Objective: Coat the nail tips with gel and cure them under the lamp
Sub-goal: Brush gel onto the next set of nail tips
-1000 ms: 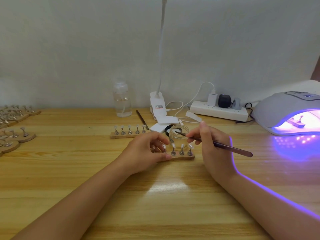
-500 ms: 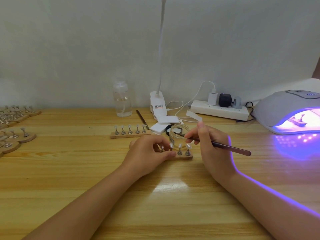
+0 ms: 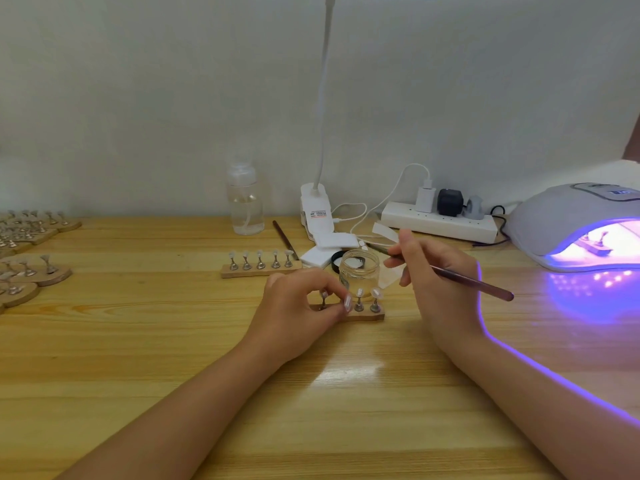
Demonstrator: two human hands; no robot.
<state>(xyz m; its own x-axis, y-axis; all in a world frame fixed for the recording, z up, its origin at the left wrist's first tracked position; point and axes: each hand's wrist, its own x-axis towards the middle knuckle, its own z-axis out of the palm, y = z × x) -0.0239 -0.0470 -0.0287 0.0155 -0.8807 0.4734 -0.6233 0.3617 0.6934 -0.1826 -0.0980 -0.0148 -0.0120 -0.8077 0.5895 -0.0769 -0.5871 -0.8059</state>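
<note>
A small wooden holder (image 3: 367, 316) with nail tips on metal stands lies at the table's middle. My left hand (image 3: 298, 310) grips its left end, fingers curled round a stand, hiding part of the row. Two tips (image 3: 375, 293) stand free at its right end. Just behind it is an open glass gel jar (image 3: 359, 269). My right hand (image 3: 440, 285) pinches a thin brown brush (image 3: 471, 280), whose tip points left, above and behind the jar's rim. The curing lamp (image 3: 568, 223) glows violet at the right, with another holder (image 3: 597, 245) inside.
A second holder of tips (image 3: 259, 270) lies behind left, with a spare brush (image 3: 285, 240), white pads (image 3: 325, 249), a black jar lid (image 3: 336, 262), a clear bottle (image 3: 245, 204), a clip lamp base (image 3: 317, 213) and a power strip (image 3: 440, 223). Several more holders (image 3: 31, 271) crowd the left edge.
The brush tip has come up out of the jar and now sits above its far rim. My left hand kept its grip on the holder.
</note>
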